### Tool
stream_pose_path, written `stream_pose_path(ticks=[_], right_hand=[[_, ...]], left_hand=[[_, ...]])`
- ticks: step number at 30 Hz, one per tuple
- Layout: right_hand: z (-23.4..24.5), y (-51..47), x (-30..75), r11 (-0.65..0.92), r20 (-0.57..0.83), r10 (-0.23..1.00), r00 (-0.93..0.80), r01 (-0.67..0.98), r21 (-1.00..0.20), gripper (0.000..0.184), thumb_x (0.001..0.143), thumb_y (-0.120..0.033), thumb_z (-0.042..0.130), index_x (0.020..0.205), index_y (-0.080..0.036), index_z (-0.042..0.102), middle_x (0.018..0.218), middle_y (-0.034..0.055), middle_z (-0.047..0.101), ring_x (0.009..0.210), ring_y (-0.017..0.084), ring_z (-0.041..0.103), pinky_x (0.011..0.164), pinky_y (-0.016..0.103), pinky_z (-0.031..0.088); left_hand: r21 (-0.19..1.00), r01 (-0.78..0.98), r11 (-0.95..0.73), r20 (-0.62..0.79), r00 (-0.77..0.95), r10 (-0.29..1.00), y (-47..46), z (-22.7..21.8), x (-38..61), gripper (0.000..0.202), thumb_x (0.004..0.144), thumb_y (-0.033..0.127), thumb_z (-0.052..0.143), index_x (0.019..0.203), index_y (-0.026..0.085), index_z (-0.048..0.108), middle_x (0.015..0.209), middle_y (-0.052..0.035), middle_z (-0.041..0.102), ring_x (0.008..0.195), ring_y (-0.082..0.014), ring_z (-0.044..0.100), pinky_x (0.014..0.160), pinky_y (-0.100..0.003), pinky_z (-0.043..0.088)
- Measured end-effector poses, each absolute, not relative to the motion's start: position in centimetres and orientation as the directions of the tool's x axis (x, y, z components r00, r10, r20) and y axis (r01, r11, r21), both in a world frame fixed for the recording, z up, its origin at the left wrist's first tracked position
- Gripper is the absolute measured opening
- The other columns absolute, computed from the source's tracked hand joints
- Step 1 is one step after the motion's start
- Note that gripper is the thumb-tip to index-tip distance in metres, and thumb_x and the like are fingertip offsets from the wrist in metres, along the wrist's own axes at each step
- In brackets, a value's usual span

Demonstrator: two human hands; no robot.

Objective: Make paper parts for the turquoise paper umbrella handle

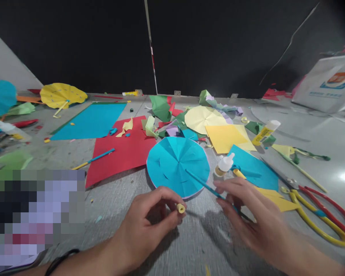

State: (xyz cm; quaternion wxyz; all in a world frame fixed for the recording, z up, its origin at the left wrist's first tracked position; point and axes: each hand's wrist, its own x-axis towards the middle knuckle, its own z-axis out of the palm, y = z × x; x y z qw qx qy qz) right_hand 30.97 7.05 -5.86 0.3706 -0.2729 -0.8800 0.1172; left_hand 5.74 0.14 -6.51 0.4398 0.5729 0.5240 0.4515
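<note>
My left hand pinches a small yellow rolled paper tube between thumb and fingertips, low over the grey table. My right hand grips a thin blue paper stick whose far end lies across a round blue paper umbrella top with fold lines. The tube sits a little left of the stick's held end, not touching it. A small glue bottle stands just beyond my right fingers.
Red paper sheet, blue sheet, yellow sheets and scraps cover the table. Red and yellow scissors lie at right. A glue stick, a yellow paper umbrella and a white bag sit farther back.
</note>
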Motion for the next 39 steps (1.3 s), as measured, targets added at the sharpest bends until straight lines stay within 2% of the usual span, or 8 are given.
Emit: stream_pose_path(ticks=[4,8,13,18,25,31,36,39], right_hand=[[-5.3,6.2,31.3,0.877,0.587,0.474,-0.657,0.293,-0.380,0.032,0.102,-0.003,0.055,0.129,-0.018,0.064,0.113,0.0084,0.067,0.102,0.015,0.069,0.088,0.020,0.060],[-4.9,6.0,31.6,0.898,0.625,0.436,-0.648,0.266,-0.351,0.029,0.102,-0.001,0.055,0.122,-0.016,0.069,0.113,0.0091,0.068,0.098,0.013,0.071,0.082,0.018,0.062],[-4.3,6.1,31.4,0.914,0.624,0.404,-0.669,0.262,-0.311,0.022,0.108,-0.013,0.055,0.112,-0.016,0.076,0.118,0.0123,0.077,0.087,0.010,0.077,0.074,0.014,0.063],[-4.1,6.0,31.5,0.905,0.612,0.424,-0.667,0.331,-0.266,0.017,0.107,-0.024,0.062,0.111,-0.020,0.077,0.119,0.0138,0.081,0.076,0.014,0.080,0.070,0.020,0.068],[-4.5,6.2,31.3,0.894,0.611,0.448,-0.653,0.342,-0.290,0.016,0.106,-0.022,0.061,0.115,-0.021,0.075,0.123,0.0158,0.080,0.093,0.021,0.082,0.073,0.027,0.071],[-4.6,6.2,31.4,0.888,0.601,0.459,-0.654,0.347,-0.302,0.016,0.106,-0.023,0.063,0.116,-0.020,0.074,0.123,0.0156,0.080,0.098,0.021,0.082,0.078,0.027,0.070],[-4.9,6.3,31.7,0.900,0.600,0.436,-0.671,0.339,-0.276,0.017,0.106,-0.021,0.062,0.117,-0.019,0.075,0.125,0.0157,0.079,0.106,0.021,0.080,0.084,0.027,0.069],[-5.2,6.3,31.7,0.891,0.586,0.455,-0.671,0.345,-0.296,0.017,0.105,-0.021,0.063,0.118,-0.020,0.074,0.127,0.0152,0.078,0.104,0.022,0.081,0.081,0.029,0.070]], left_hand=[[0.981,0.195,-0.012,0.015,-0.013,1.000,0.4,-6.3,5.9,0.012,0.092,0.031,0.070,0.096,0.019,0.074,0.072,-0.0024,0.076,0.062,-0.0156,0.072,0.053,-0.021,0.053],[0.991,0.133,-0.003,0.009,-0.043,0.999,0.5,-6.3,6.0,0.013,0.092,0.031,0.070,0.093,0.019,0.072,0.070,-0.0014,0.076,0.058,-0.0141,0.072,0.047,-0.018,0.049],[0.991,0.137,-0.004,0.012,-0.058,0.998,0.6,-6.3,5.8,0.017,0.092,0.029,0.069,0.104,0.018,0.075,0.065,0.0000,0.075,0.055,-0.0137,0.070,0.046,-0.018,0.050],[0.977,0.201,-0.074,0.095,-0.095,0.991,0.9,-6.4,5.4,0.020,0.091,0.024,0.067,0.107,0.018,0.079,0.063,0.0010,0.074,0.053,-0.0134,0.069,0.044,-0.018,0.051],[0.960,0.248,-0.130,0.162,-0.114,0.980,1.3,-6.4,5.3,0.019,0.092,0.022,0.069,0.107,0.020,0.081,0.068,0.0011,0.074,0.054,-0.0122,0.068,0.043,-0.017,0.049],[0.949,0.270,-0.161,0.197,-0.111,0.974,1.3,-6.4,5.3,0.018,0.091,0.019,0.070,0.106,0.020,0.081,0.078,0.0004,0.076,0.052,-0.0086,0.062,0.043,-0.016,0.046],[0.941,0.291,-0.170,0.208,-0.107,0.972,1.3,-6.6,5.2,0.017,0.093,0.018,0.069,0.105,0.020,0.081,0.076,0.0011,0.073,0.052,-0.0077,0.060,0.043,-0.015,0.043],[0.937,0.304,-0.173,0.216,-0.112,0.970,1.3,-6.6,5.3,0.016,0.093,0.019,0.070,0.105,0.020,0.081,0.077,0.0002,0.073,0.054,-0.0084,0.061,0.043,-0.015,0.043]])
